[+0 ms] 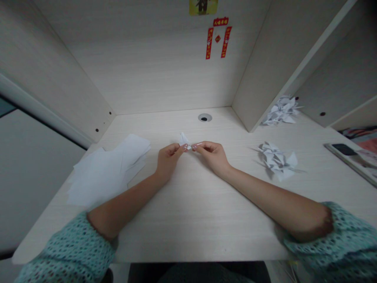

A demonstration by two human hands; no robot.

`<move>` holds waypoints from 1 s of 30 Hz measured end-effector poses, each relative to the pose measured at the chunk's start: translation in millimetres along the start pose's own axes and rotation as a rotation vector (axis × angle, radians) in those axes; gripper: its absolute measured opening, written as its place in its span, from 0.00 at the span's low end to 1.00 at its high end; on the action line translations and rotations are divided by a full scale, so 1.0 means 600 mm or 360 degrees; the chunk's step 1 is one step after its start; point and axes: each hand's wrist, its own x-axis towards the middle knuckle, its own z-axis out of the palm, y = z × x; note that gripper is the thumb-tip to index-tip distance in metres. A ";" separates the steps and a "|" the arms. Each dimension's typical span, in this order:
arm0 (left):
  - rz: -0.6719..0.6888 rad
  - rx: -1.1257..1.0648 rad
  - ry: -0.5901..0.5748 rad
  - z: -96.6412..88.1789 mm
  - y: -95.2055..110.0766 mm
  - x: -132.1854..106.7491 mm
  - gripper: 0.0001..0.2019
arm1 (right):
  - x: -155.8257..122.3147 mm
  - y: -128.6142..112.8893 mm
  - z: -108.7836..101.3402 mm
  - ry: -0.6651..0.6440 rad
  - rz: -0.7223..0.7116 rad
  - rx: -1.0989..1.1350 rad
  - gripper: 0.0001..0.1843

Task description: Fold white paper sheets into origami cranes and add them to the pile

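Note:
Both hands meet over the middle of a pale wooden desk (188, 204). My left hand (167, 157) and my right hand (212, 154) each pinch one side of a small folded white paper piece (184, 139), whose pointed tip sticks up between the fingertips. The fingers of both hands are curled and closed on it. Both forearms lie bare on the desk, with teal patterned sleeves pushed up near the elbows.
A loose stack of white paper sheets (108, 169) lies at the left. A pile of folded paper figures (277, 159) sits at the right, another pile (281, 111) further back on a shelf. A cable hole (204, 117) is behind the hands. A book or tablet (353, 157) lies at the far right.

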 end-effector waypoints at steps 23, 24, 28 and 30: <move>-0.0087 -0.0099 -0.0303 0.002 -0.005 -0.001 0.16 | 0.005 0.008 -0.005 0.0032 -0.0145 -0.0132 0.12; -0.0099 -0.0102 -0.0306 0.002 -0.005 -0.001 0.16 | 0.005 0.009 -0.005 0.0027 -0.0140 -0.0123 0.12; -0.0094 -0.0123 -0.0334 0.002 -0.007 0.002 0.16 | 0.005 0.009 -0.005 0.0025 -0.0126 -0.0109 0.13; -0.0077 -0.0140 -0.0351 0.002 -0.009 0.003 0.16 | 0.005 0.008 -0.005 0.0020 -0.0118 -0.0112 0.13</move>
